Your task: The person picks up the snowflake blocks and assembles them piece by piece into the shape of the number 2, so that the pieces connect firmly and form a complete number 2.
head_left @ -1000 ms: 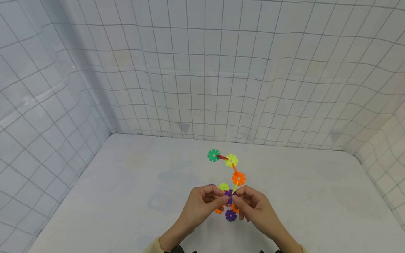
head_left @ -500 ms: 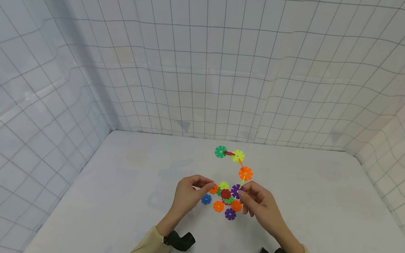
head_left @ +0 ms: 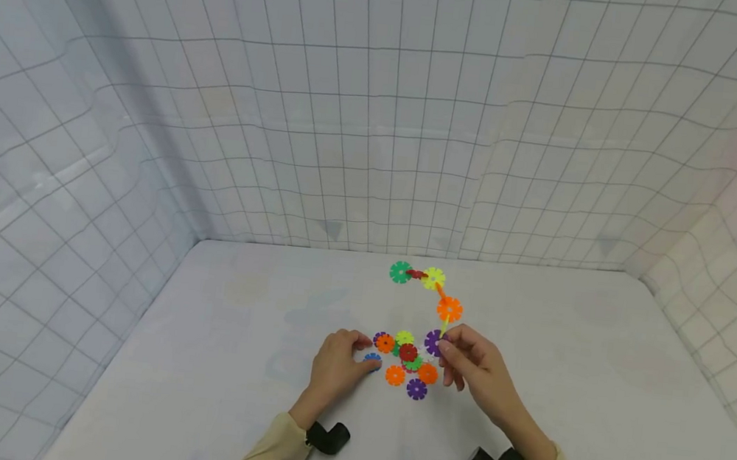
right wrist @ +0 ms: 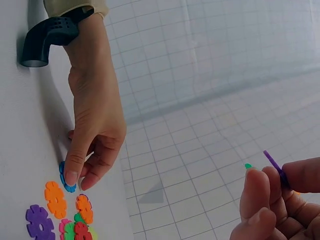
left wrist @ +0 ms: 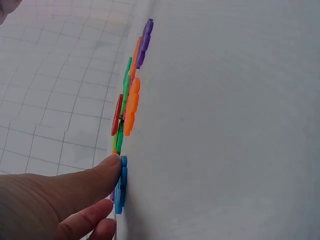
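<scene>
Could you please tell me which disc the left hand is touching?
The blue disc, against the left hand; no other disc in view is blue.

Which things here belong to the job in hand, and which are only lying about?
In use:
chain of slotted discs
purple disc at its end, pinched by right hand
blue disc, touched by left hand

Lying about, perhaps spares:
other orange discs
red disc
green discs
yellow disc
other purple discs
pink disc
</scene>
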{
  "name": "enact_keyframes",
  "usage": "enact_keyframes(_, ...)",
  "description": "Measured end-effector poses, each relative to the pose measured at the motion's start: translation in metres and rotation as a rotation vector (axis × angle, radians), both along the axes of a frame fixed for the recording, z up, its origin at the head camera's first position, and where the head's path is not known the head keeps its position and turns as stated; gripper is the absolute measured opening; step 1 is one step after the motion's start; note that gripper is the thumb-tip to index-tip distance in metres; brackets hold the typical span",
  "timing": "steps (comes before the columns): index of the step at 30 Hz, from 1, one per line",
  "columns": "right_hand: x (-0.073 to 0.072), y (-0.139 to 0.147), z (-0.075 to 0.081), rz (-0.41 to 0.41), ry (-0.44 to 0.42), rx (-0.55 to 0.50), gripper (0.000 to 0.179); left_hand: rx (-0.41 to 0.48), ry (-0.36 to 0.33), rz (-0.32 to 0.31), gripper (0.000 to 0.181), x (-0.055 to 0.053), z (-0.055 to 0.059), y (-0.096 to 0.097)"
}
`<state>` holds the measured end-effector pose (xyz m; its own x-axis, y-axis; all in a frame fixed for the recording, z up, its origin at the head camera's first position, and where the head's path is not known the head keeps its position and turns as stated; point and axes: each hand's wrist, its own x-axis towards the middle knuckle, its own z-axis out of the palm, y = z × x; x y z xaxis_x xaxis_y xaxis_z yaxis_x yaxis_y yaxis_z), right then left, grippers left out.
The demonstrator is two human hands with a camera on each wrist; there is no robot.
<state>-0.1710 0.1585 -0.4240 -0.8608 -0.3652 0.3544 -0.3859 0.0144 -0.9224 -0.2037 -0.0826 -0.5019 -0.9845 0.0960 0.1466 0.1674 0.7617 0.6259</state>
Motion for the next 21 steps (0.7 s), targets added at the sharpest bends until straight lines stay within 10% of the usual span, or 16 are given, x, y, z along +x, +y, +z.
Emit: enact_keyframes(21,0.0018,0.0086,0.0081,0.148,-0.060,-0.129,0.015,-0.016,-0.007,-0.103,0.021,0.0019,0.0040,-0.0034)
